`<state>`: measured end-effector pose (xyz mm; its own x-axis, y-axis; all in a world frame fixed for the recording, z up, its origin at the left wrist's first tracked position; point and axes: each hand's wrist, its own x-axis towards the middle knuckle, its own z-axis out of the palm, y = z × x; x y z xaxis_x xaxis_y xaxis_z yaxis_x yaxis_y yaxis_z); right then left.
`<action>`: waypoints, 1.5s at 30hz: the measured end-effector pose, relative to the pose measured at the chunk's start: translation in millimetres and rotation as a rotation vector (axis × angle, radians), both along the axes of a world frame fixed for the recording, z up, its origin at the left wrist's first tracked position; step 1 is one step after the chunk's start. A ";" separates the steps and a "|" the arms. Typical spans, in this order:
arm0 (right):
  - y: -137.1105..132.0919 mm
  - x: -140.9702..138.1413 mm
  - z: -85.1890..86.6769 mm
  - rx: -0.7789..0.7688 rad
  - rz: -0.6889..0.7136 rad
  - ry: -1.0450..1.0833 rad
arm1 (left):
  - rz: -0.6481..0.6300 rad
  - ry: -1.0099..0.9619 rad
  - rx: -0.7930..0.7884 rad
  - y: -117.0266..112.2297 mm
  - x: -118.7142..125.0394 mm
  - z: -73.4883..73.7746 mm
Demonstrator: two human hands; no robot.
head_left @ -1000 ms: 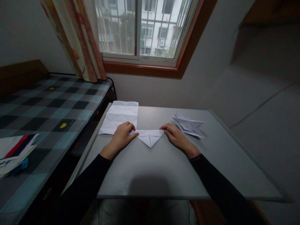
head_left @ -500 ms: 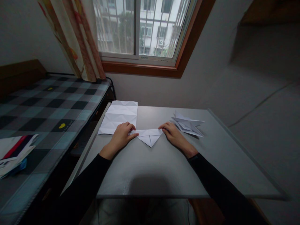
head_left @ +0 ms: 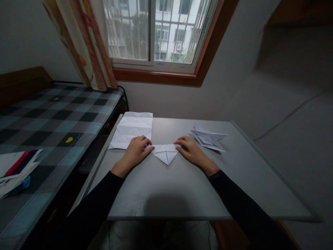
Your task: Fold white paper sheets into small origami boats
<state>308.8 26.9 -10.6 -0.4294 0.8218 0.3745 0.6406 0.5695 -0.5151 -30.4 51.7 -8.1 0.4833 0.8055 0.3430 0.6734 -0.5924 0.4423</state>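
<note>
On a pale table (head_left: 203, 194), the left hand (head_left: 136, 150) and right hand (head_left: 191, 149) pinch opposite ends of a folded paper (head_left: 166, 152); small lettering (head_left: 160, 64) on the window frame (head_left: 174, 67) and bed cover (head_left: 78, 113) is illegible.

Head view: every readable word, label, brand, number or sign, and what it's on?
No legible words, brands or numbers.
White window frame: small dark print on the bottom rail, too small to read.
Checked bedsheet: faint lettering beside a yellow heart, too small to read.
Folded white paper: no text visible.
</note>
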 end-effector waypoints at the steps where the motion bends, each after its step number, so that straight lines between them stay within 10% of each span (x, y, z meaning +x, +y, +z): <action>1: -0.9 -0.9 1.1 -0.004 0.009 0.001 | -0.020 0.007 0.008 -0.9 0.4 0.7; 23: -8.7 -9.6 12.6 -0.067 0.031 0.080 | -0.074 -0.050 -0.009 -5.4 8.7 3.8; 45: -5.9 -7.3 7.3 -0.116 -0.050 0.083 | 0.188 -0.144 -0.077 -4.0 4.3 4.5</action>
<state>301.5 20.9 -3.3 -0.3583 0.8811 0.3086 0.6189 0.4716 -0.6281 -26.0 47.7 -3.7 0.2726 0.9032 0.3315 0.6955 -0.4231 0.5808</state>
